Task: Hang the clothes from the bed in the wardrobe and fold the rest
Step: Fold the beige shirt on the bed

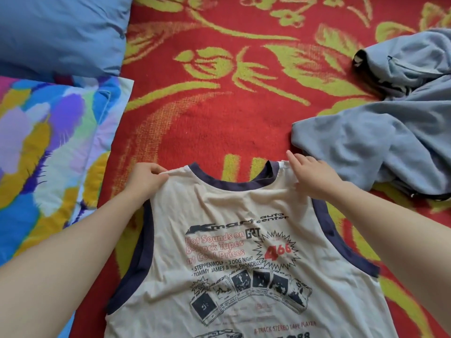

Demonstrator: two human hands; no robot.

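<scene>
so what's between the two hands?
The navy neckline of the tank top, spanning left hand to right hand, with red blanket showing inside its curve. Head view.

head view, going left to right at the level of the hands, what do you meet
multicoloured pillow → left hand → tank top → right hand → grey-blue garment

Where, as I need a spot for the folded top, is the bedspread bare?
The widest bare stretch of red bedspread lies beyond the tank top, between the blue pillow and the grey sweatshirt. Crowded: patterned pillow left, sweatshirt right.
</scene>
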